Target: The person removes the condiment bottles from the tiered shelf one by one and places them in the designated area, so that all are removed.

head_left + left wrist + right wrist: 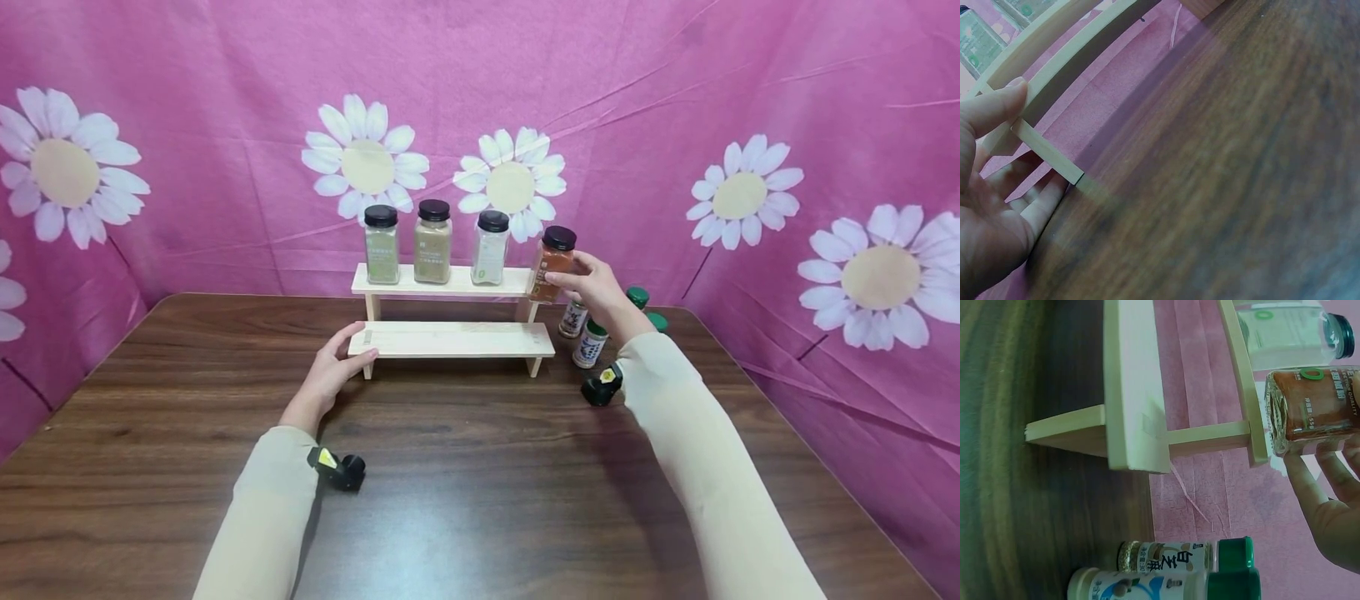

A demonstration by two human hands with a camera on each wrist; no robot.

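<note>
A two-tier wooden rack (450, 340) stands on the table, with three black-lidded spice jars along its upper shelf: one with green contents (382, 250), one tan (432, 248), one pale (491, 254). My right hand (596, 290) holds a fourth jar, with red-brown powder (1313, 406), between thumb and fingers at the upper shelf's right end. In the right wrist view this jar's base is close to the shelf edge, beside the pale jar (1288, 337). My left hand (330, 375) grips the lower shelf's left end, its thumb (1007, 103) on the board and fingers around the leg.
Right of the rack stand several green-capped shakers, among them a white-labelled one (589, 346) below my right wrist and another (573, 318) behind it. A pink cloth with daisies (622, 167) hangs behind the brown wooden table (480, 467).
</note>
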